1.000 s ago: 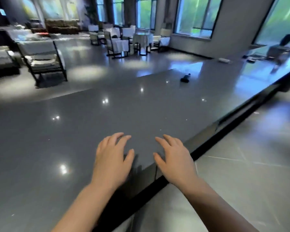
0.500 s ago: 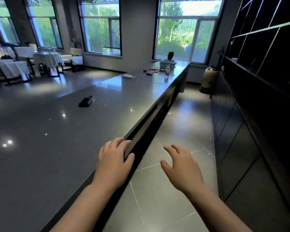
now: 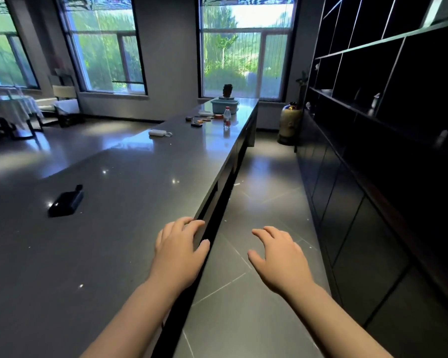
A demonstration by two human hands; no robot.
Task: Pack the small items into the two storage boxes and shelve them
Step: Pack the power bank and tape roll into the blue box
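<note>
Two bare hands, both empty, fingers loosely spread. The left hand (image 3: 179, 251) hangs over the near edge of the long glossy grey counter (image 3: 114, 202), fingertips by the rim — contact cannot be told. The right hand (image 3: 279, 257) hovers above the grey tiled floor (image 3: 256, 202) at 5 o'clock from the counter edge.

One teal plastic storage tub (image 3: 224, 105) sits at the counter's far end, 12 o'clock. Just before it lie several small items (image 3: 201, 121), too small to tell apart, with a clear plastic bottle with a red label (image 3: 227, 120) upright at their 3 o'clock. One white oblong pouch (image 3: 158, 133) lies at 11 o'clock, and one flat black case (image 3: 66, 201) at 10 o'clock, well apart from the rest.

One tall dark shelving unit (image 3: 373, 99) runs along 2 o'clock — a yellowish gas cylinder (image 3: 290, 124) stands on the floor at its far end.
</note>
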